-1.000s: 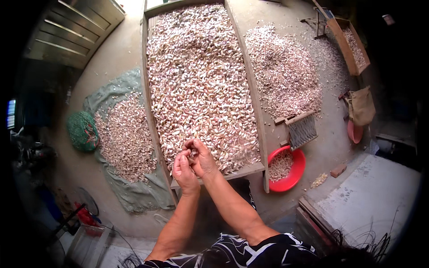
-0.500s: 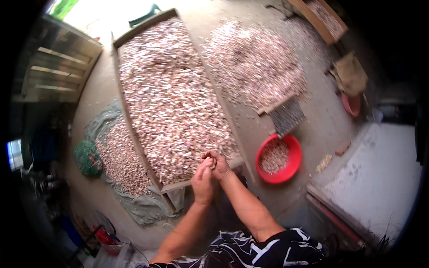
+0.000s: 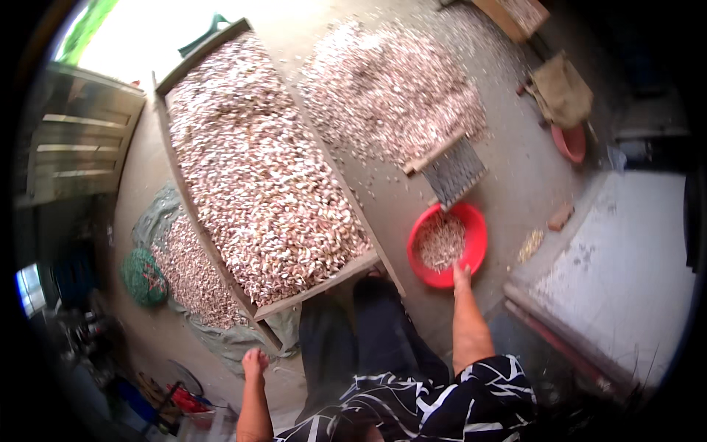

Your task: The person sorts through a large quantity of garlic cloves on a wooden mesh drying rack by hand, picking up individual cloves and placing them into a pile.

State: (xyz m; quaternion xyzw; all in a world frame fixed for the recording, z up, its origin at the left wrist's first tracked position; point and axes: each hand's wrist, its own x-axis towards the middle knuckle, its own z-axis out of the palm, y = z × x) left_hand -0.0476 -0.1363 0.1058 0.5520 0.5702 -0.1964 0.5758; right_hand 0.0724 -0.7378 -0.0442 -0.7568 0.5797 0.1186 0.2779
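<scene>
My left hand [image 3: 255, 362] hangs at my left side, its fingers curled in; whether anything is inside them is hidden. It is apart from the wooden tray and nearest to the grey-green sheet [image 3: 210, 328] on the floor. On the other side, my right hand [image 3: 462, 277] points forward with its fingers stretched out, over or beside the near rim of a red basin [image 3: 477, 250]; contact cannot be told. Pinkish-white garlic cloves [image 3: 442, 243] lie in the basin. Between the arms, the long wooden tray [image 3: 317, 286] is filled with similar cloves [image 3: 258, 177].
A loose pile of cloves [image 3: 394, 88] spreads on the floor beyond the basin, by a dark ridged board [image 3: 455, 171]. Another heap [image 3: 195, 269] lies left of the tray, beside a green net bag [image 3: 143, 269]. A raised pale slab [image 3: 611, 265] bounds the right side.
My hands were together above the tray's near end; they have come apart and dropped, the left to my left side, the right toward the red basin. The view has shifted, showing my legs.
</scene>
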